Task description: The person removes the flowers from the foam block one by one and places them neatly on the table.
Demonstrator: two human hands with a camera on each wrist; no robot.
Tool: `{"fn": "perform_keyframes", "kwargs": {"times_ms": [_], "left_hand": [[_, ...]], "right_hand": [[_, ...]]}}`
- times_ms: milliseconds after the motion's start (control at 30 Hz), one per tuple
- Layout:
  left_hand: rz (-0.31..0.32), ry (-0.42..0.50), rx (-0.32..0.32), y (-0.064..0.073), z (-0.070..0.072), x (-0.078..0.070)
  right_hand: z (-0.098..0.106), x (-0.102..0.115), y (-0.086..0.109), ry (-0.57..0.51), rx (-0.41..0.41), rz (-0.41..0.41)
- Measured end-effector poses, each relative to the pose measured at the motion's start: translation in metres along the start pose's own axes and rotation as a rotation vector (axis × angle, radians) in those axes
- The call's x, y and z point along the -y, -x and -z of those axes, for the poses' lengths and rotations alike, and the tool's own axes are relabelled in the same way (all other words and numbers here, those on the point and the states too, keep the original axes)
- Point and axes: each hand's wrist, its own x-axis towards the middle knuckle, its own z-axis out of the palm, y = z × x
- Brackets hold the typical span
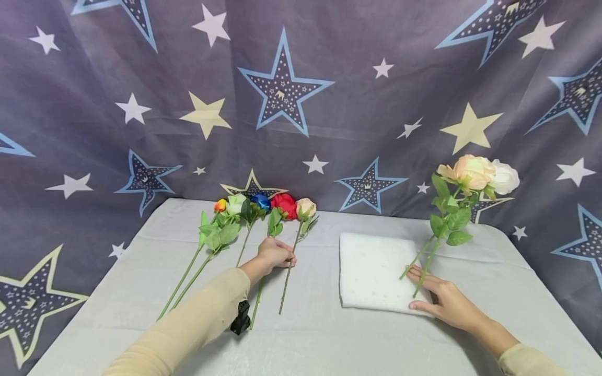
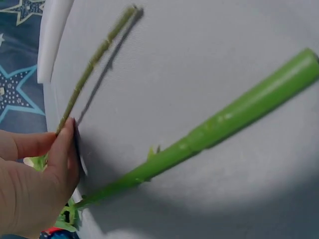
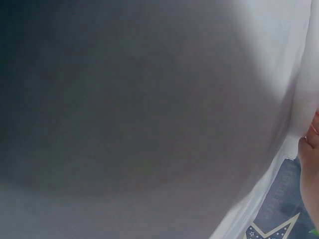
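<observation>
My left hand (image 1: 274, 253) pinches the thin stem of a pale peach rose (image 1: 305, 208) between thumb and fingers. In the left wrist view that brownish stem (image 2: 92, 64) casts a shadow on the cloth beside it. A thick green stem (image 2: 199, 142) lies near the same hand, and a red rose (image 1: 284, 205) lies just left of the peach one. My right hand (image 1: 444, 297) rests at the right edge of a white foam slab (image 1: 371, 274), its fingers fairly straight. Close by that hand, a large peach flower (image 1: 472, 171) and a white flower (image 1: 505, 177) stand upright at the slab.
To the left lie a blue rose (image 1: 261, 201), a pale green rose (image 1: 236, 203) and a small orange flower (image 1: 220, 205), stems toward me. Grey cloth covers the table (image 1: 320, 339). A star-patterned curtain (image 1: 301, 146) hangs behind it.
</observation>
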Motion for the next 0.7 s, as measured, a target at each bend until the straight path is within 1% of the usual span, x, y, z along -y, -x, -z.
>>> {"fn": "perform_keyframes", "kwargs": {"times_ms": [67,133,267,333,367,433,533,700], "left_hand": [[-0.024,-0.042,-0.019,0.002,0.000,0.000],[-0.053,-0.110,-0.041,0.005,0.000,-0.001],[-0.127,-0.313,-0.098,0.007,0.002,-0.004],[-0.154,-0.391,-0.123,0.008,0.003,-0.006],[-0.168,-0.415,-0.132,0.008,0.003,-0.008],[-0.187,-0.435,-0.138,0.008,0.004,-0.012],[-0.219,-0.426,-0.131,0.008,0.003,-0.019],[-0.326,-0.426,-0.132,0.007,-0.004,-0.033]], "right_hand": [[-0.001,0.000,0.000,0.001,-0.003,0.007],[-0.001,0.000,0.001,0.002,-0.003,0.013],[-0.002,-0.001,0.002,-0.008,-0.005,0.022],[-0.002,-0.001,0.002,-0.010,-0.004,0.026],[-0.002,-0.001,0.002,-0.008,-0.005,0.027],[-0.002,-0.001,0.001,-0.002,-0.004,0.023],[-0.001,0.000,0.001,0.012,0.000,0.010],[0.001,0.001,0.000,0.013,0.004,0.001]]}}
